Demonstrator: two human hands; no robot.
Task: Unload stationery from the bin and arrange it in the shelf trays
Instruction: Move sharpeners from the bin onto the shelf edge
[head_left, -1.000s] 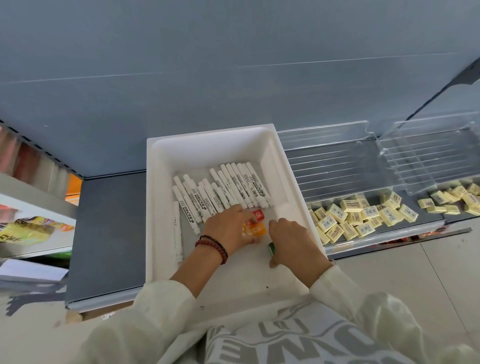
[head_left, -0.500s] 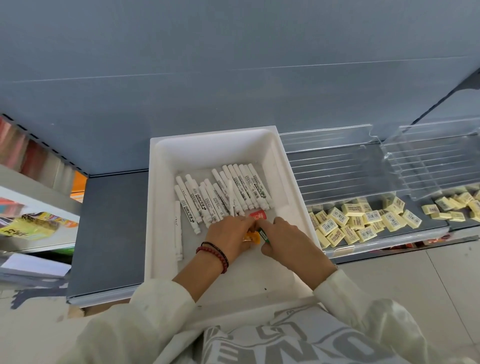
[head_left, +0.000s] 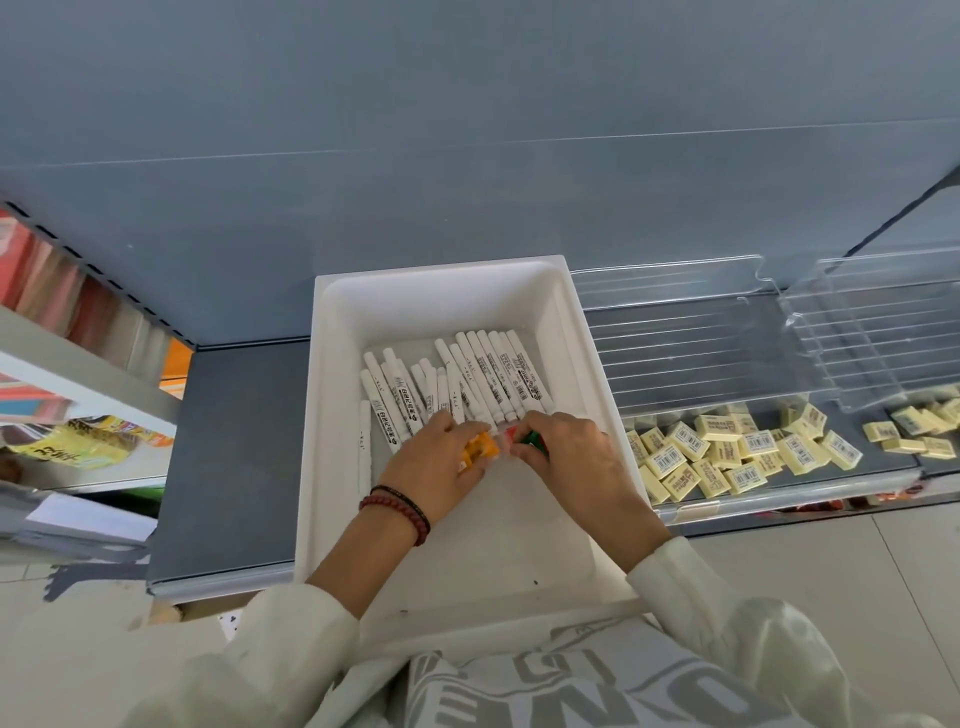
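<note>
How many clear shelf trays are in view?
2: one clear tray beside the white bin, a second clear tray at the right edge, cut off by the frame. More may lie beyond it.

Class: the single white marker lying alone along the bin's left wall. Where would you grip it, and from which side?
Pinch the lone marker mid-barrel, coming down from above. It lies flat, lengthwise beside the bin's left wall, so a sideways reach from the left looks blocked. Its right side stands apart from the marker pile, probably leaving fingertip room.
</note>
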